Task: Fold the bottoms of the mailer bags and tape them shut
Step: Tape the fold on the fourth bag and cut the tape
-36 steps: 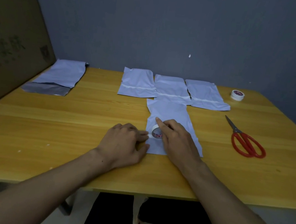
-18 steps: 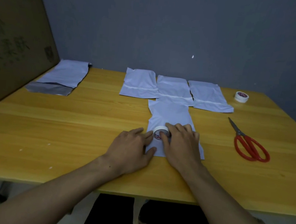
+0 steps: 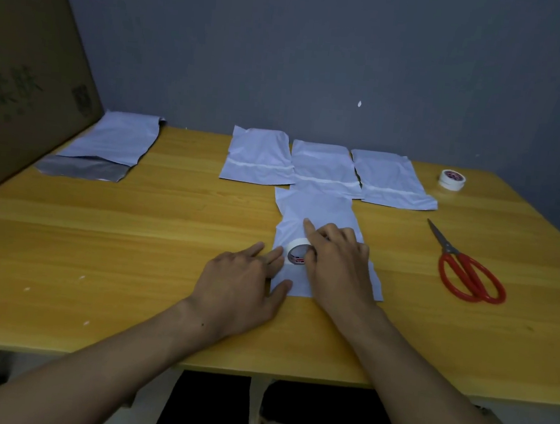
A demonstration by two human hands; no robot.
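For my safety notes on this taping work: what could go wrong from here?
The left hand presses the white plastic mailer bag and the right hand holds the white tape roll; reaching for the red-handled scissors, far to the right, may let the bag shift. Its far edge overlaps a taped white bag, so any slide could disturb that too.

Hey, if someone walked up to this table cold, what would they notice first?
The left hand presses flat on a pale plastic mailer bag at the near centre of the yellow wooden table, while the right hand grips a white tape roll on it. Red-handled scissors lie to the right, and a row of three taped bags lines the far edge.
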